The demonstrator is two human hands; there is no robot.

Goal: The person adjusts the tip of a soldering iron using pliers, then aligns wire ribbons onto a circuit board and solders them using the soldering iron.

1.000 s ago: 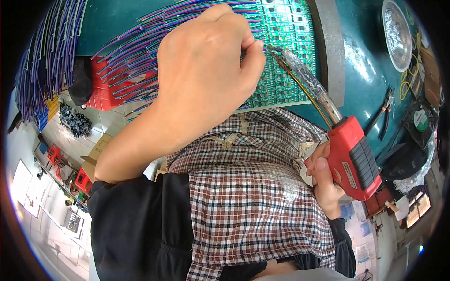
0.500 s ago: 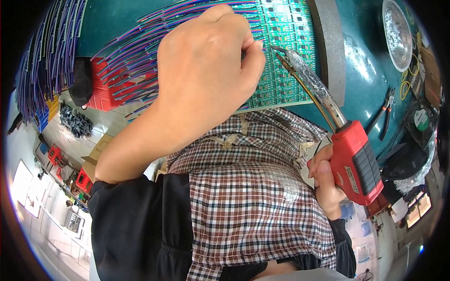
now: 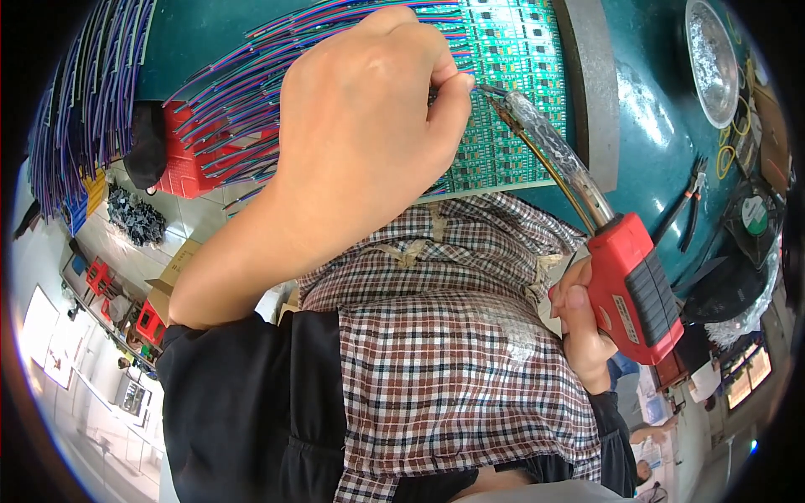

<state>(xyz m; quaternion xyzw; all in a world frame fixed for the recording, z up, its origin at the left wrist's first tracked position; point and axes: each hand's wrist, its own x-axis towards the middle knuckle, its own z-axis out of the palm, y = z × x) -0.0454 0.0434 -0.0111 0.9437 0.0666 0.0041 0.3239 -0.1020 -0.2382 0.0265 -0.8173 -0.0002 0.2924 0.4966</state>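
Two-handed work: left hand [image 3: 369,109] is pinching closed, catch hidden — right hand [image 3: 584,329] is curling round soldering gun [image 3: 635,289], four o'clock. Steady tip [image 3: 493,89] is probably mattering most over circuit boards [image 3: 513,138], one o'clock.

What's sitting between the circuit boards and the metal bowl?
In the head view, a grey bar runs along the right edge of the circuit boards; beyond it, green tabletop reaches to the metal bowl.

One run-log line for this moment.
left hand: pinched over circuit boards, grip contents hidden; right hand: holding soldering iron; iron tip: near left thumb; wires: left of boards
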